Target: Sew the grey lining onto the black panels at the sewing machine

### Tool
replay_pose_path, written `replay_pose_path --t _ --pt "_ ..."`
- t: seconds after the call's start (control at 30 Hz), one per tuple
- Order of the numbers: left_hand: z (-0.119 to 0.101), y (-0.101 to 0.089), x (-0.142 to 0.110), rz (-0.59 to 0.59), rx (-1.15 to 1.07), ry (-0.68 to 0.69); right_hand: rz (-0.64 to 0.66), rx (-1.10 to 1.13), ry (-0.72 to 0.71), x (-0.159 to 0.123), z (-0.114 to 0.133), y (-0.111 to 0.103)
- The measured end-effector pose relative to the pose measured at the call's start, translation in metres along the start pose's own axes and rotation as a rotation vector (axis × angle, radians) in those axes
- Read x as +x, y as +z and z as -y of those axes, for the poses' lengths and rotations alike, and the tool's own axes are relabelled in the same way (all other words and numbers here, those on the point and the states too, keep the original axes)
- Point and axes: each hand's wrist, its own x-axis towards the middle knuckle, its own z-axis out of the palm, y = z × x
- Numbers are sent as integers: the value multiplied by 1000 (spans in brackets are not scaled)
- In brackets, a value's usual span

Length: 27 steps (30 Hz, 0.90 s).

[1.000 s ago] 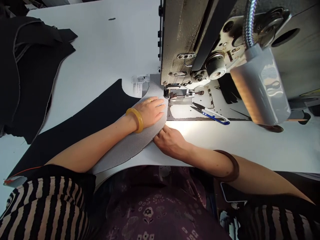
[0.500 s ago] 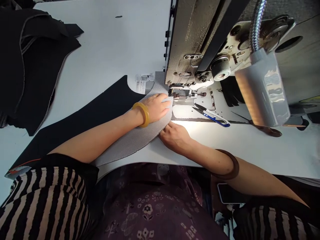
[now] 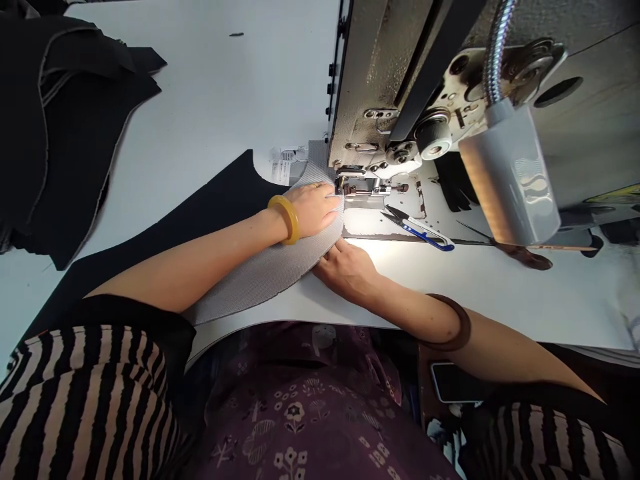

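Note:
A grey mesh fabric piece (image 3: pixel 265 277) lies over a black fabric panel (image 3: pixel 200 213) on the white sewing table (image 3: pixel 210 107). My left hand (image 3: pixel 315 210) rests flat on the grey fabric, fingers stretched toward the presser foot (image 3: pixel 353 187) of the sewing machine (image 3: pixel 400 80). A yellow bangle (image 3: pixel 285 219) sits on that wrist. My right hand (image 3: pixel 347 267) lies at the fabric's near right edge, fingers curled and pinching it. A brown bangle (image 3: pixel 450 323) circles the right forearm.
Blue-handled thread snips (image 3: pixel 420 230) lie on the machine bed right of the foot. A grey lamp head (image 3: pixel 505 173) on a flexible neck hangs over the right side. A pile of black fabric (image 3: pixel 55 127) sits far left. A phone (image 3: pixel 450 383) rests near my lap.
Both hands and the grey fabric have slid slightly toward the presser foot; the view shifted a little.

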Motion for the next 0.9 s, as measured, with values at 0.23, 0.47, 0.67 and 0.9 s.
replay_pose_path --t 0.23,0.47,0.67,0.9 --pt "0 5 -4 -44 9 22 72 27 22 0 4 -9" --pt "0 -3 -4 -15 -9 -5 110 62 38 -1 -3 -6" --pt "-10 -21 -52 110 -95 220 -43 82 -38 -5 9 4" --pt "-12 -12 -69 99 -47 274 -87 113 -75 -10 20 -1"
